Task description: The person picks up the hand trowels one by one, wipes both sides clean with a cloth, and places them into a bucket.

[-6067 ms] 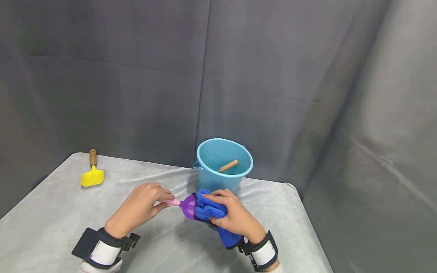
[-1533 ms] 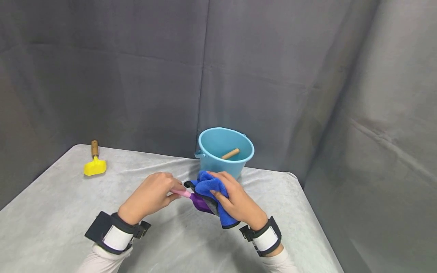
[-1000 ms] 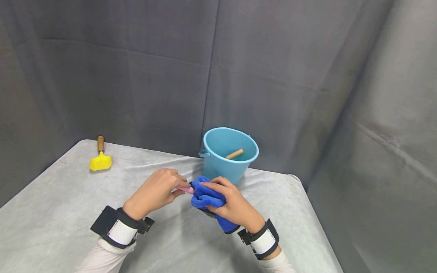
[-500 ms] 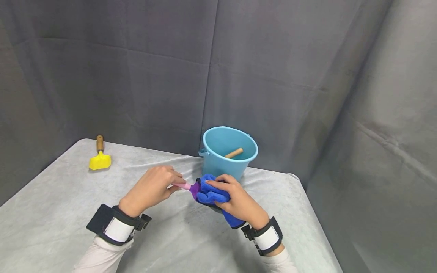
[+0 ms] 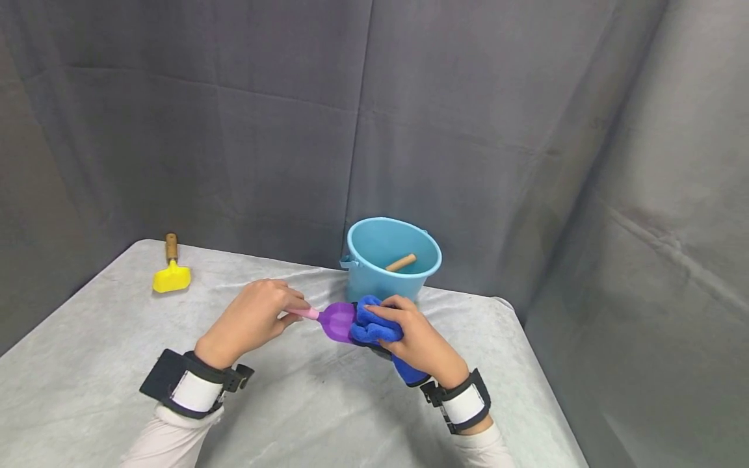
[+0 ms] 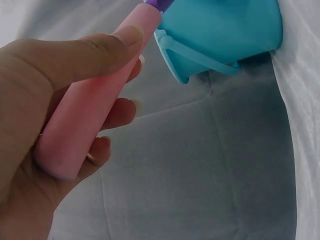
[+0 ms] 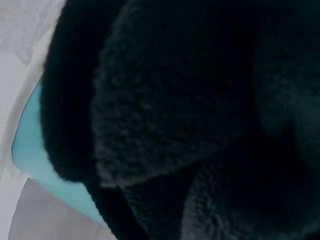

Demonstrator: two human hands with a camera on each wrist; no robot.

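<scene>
My left hand (image 5: 255,316) grips the pink handle (image 6: 95,100) of a toy shovel whose purple blade (image 5: 337,321) points right. In the left wrist view, the thumb lies along the handle and the fingers curl under it. A bunched blue cloth (image 5: 374,325) with a dark edge is in my right hand (image 5: 417,335), thumb and fingers curled into it. The cloth overlaps the far end of the blade, hiding the tip. In the right wrist view the dark cloth (image 7: 150,115) fills most of the picture and hides the fingers.
Just behind the hands stands a light blue bucket (image 5: 374,283), a wooden handle (image 5: 401,262) showing inside it. At the table's back left lies a yellow toy shovel (image 5: 172,278) with a wooden handle. Grey curtains hang behind and to the right of the white-covered table (image 5: 281,422).
Over the last second the cloth, which covered the purple blade, has slid right toward its tip, baring most of the blade. The left hand has shifted slightly left. Bucket and yellow shovel stay put.
</scene>
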